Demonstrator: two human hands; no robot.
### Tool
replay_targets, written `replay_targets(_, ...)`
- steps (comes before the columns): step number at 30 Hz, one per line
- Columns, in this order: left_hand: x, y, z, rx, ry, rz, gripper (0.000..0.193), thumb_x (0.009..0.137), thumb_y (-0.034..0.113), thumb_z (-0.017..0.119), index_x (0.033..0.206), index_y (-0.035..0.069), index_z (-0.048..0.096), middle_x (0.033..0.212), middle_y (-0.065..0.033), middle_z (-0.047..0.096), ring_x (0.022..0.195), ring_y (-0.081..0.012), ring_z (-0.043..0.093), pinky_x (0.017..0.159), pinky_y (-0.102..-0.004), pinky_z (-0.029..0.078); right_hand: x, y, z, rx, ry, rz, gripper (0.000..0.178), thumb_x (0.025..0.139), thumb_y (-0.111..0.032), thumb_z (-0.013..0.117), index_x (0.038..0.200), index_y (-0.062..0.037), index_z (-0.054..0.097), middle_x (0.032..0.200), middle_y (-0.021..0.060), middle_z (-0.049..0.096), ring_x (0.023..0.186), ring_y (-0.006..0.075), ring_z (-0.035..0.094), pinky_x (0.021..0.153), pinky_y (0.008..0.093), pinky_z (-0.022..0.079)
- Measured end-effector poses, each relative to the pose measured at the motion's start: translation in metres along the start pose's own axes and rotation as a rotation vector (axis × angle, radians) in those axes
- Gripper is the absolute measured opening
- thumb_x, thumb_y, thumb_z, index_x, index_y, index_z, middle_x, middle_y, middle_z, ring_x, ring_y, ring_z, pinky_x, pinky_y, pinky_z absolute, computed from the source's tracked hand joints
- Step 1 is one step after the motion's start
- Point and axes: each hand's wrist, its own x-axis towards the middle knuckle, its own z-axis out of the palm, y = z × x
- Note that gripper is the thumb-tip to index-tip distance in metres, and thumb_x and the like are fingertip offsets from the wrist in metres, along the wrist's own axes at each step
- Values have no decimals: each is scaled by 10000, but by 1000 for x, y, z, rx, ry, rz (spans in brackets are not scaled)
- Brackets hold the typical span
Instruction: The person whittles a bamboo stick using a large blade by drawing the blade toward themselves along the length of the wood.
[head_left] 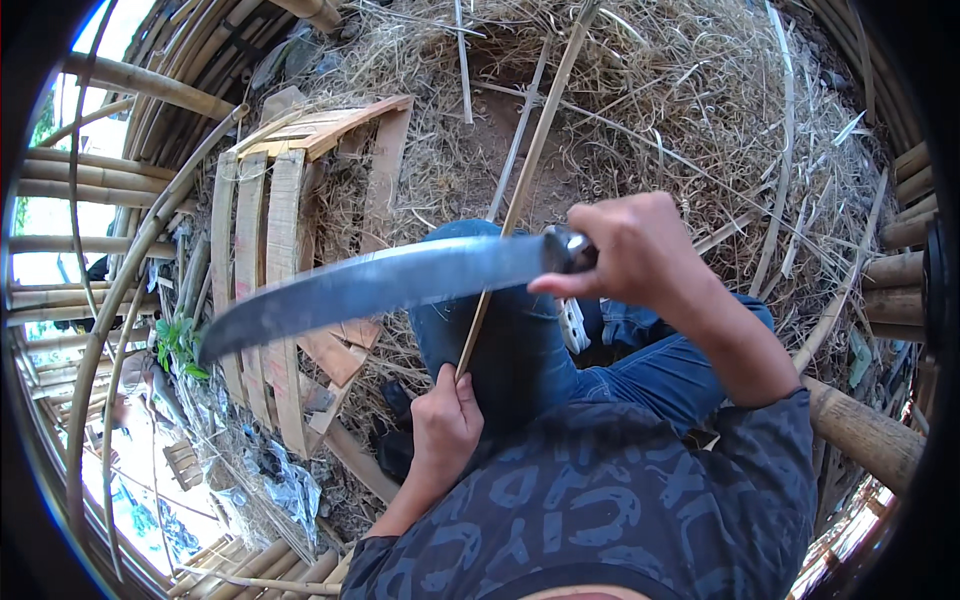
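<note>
My right hand [635, 245] is wrapped round the dark handle of a large machete [390, 275]. Its broad, curved blade reaches leftward across the view, slightly blurred, and passes over my knee. My left hand [445, 420] grips the near end of a long, thin bamboo strip [533, 160] beside my thigh. From there the strip slants up and away over my jeans [500, 345], and the blade crosses in front of its middle part. Whether the blade touches the strip I cannot tell.
A wooden slatted crate [285, 215] lies at the left on ground strewn with shavings [690, 110]. Bamboo poles [120, 180] form a wall at the left. A thick bamboo pole [865, 435] sits at my right side. Crumpled clear plastic [290, 485] and a green plant [178, 345] are beyond the crate.
</note>
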Motion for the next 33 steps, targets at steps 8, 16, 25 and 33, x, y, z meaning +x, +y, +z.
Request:
replay_targets(8, -4, -4, 2, 14, 75, 34, 158, 950, 98, 510, 837, -11, 512, 520, -203, 498, 482, -401, 558, 428, -460, 409, 17, 52, -33, 66, 97, 380, 647, 770, -670, 651, 719, -26, 690, 523, 64, 600, 464, 182, 616, 485, 331, 514)
replay_targets(16, -3, -4, 3, 33, 46, 59, 161, 945, 94, 512, 815, 0, 502, 513, -196, 498, 478, -396, 561, 424, -455, 416, 5, 12, -13, -11, -13, 42, 699, 749, -750, 597, 657, -60, 657, 503, 72, 581, 446, 206, 602, 495, 343, 510)
replay_targets(25, -2, -5, -1, 11, -6, 30, 206, 951, 86, 484, 959, -105, 560, 548, -214, 522, 503, -393, 577, 453, -438, 417, 45, 79, -37, 49, 130, 443, 560, 827, -567, 664, 747, -14, 700, 542, 71, 606, 465, 172, 584, 478, 322, 486)
replay_targets(33, -4, -6, 2, 81, 54, 30, 184, 928, 115, 540, 773, 25, 499, 504, -170, 516, 460, -366, 565, 422, -445, 421, 2, 29, -14, 251, 53, 284, 573, 774, -596, 688, 669, -34, 652, 516, 104, 578, 472, 216, 595, 493, 360, 489)
